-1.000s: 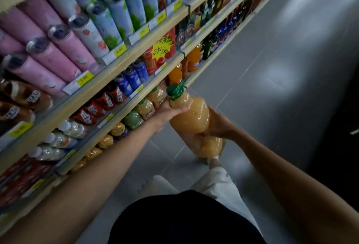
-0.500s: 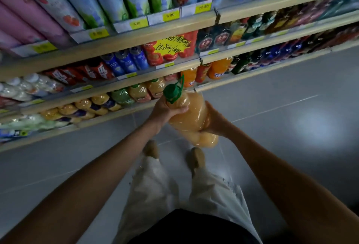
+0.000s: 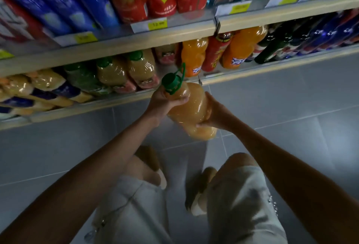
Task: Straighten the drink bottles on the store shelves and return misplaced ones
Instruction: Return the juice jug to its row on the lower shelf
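I hold a large juice bottle [image 3: 191, 108] with cloudy orange-yellow liquid and a green cap with a loop handle, tilted cap-up toward the shelves. My left hand [image 3: 165, 101] grips its neck just under the cap. My right hand [image 3: 214, 112] cups its lower side. The bottle hangs just in front of the bottom shelf [image 3: 116, 103], close to a row of similar green-capped juice bottles [image 3: 142, 69] and a gap to their right.
Orange soda bottles [image 3: 193, 55] and a red bottle [image 3: 215, 53] stand right of the gap, with dark and blue bottles further right. The shelf above [image 3: 120, 39] carries blue and red bottles, price tags and a yellow sale sign. Grey tiled floor [image 3: 291, 107] lies below; my legs and shoes show.
I have turned to face the shelves and come much closer and lower. The bottle, held in both hands throughout, is now near the bottom shelf's edge.
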